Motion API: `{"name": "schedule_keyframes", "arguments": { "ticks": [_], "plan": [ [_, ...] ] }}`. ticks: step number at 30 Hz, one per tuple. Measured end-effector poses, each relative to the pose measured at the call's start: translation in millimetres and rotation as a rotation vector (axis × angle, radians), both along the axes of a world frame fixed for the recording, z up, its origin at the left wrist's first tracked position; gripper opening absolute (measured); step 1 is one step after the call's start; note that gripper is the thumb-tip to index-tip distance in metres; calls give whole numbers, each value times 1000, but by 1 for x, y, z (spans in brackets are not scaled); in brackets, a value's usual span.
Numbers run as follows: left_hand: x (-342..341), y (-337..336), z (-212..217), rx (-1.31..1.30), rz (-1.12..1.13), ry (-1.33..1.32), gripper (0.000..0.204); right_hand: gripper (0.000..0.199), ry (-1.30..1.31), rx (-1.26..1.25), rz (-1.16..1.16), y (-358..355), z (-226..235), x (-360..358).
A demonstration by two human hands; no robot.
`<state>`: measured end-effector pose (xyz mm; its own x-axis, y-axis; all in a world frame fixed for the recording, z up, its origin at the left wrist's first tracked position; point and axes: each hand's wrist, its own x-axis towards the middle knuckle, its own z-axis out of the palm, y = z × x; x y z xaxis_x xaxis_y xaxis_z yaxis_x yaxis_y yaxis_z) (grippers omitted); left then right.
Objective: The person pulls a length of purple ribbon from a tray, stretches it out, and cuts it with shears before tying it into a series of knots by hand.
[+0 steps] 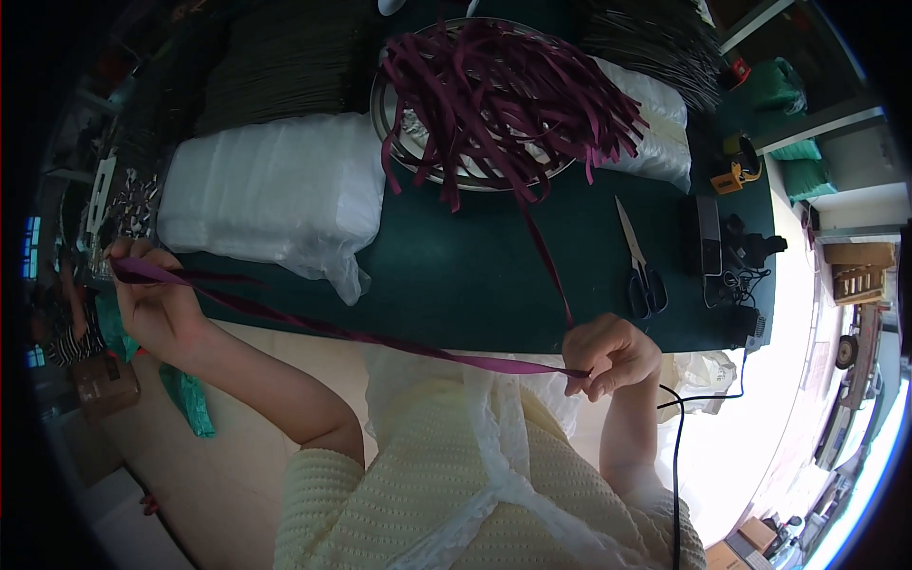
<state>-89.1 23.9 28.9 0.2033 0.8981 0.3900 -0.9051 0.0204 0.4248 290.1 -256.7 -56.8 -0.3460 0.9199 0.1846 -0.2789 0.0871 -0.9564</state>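
A long purple ribbon [518,366] is stretched across in front of me, slightly twisted along its length. My left hand [160,299], out at the far left by the table's edge, has its fingers closed on one end. At the right, my right hand [613,356] pinches the ribbon between thumb and fingers. Another stretch of ribbon [544,252] runs from that hand up to a heap of purple ribbons [513,104]. The heap lies tangled in a round metal-rimmed tray [382,119] and hangs over its rim.
On the dark green table [456,275] stand a plastic-wrapped white pack [271,190] at left and another white pack [655,119] behind. Dark-handled scissors [646,285] lie at right, near a black box [701,233] and cables. Bundled dark strips [285,66] fill the back.
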Motion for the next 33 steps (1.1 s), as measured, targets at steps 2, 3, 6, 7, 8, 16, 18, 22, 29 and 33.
{"name": "schedule_keyframes", "arguments": {
  "ticks": [2, 3, 6, 7, 8, 16, 18, 22, 29, 33],
  "plan": [
    [1, -2, -1, -11, -19, -10, 16, 19, -97, 161, -195, -2, 6, 1],
    [0, -4, -2, 1, -31, -3, 16, 16, -289, 48, -344, -1, 16, -1],
    [-4, -10, -2, 22, -36, 3, 15, 13, -644, -93, -838, 13, 22, -13],
    [-5, -13, -1, 28, -30, 2, 15, 13, -746, -42, -987, 20, 22, -12],
    [-16, -12, -1, 15, -65, -10, 14, 10, -819, -16, -1098, 25, 23, -11],
    [-123, -27, -3, -52, 306, -205, 12, 27, -129, 120, -1001, 52, 63, -1],
    [-165, -28, -14, -52, 344, -175, 14, 30, -4, 272, -958, 63, 75, 8],
    [-177, -39, -27, -132, 652, 31, 21, 34, -208, 661, -984, 102, 117, 22],
    [-130, -51, -46, -129, 298, -146, 14, 38, -579, 709, -1225, 141, 197, 62],
    [-100, -60, -42, -135, 176, -105, 13, 30, -748, 108, -1350, 169, 238, 43]
  ]
}}
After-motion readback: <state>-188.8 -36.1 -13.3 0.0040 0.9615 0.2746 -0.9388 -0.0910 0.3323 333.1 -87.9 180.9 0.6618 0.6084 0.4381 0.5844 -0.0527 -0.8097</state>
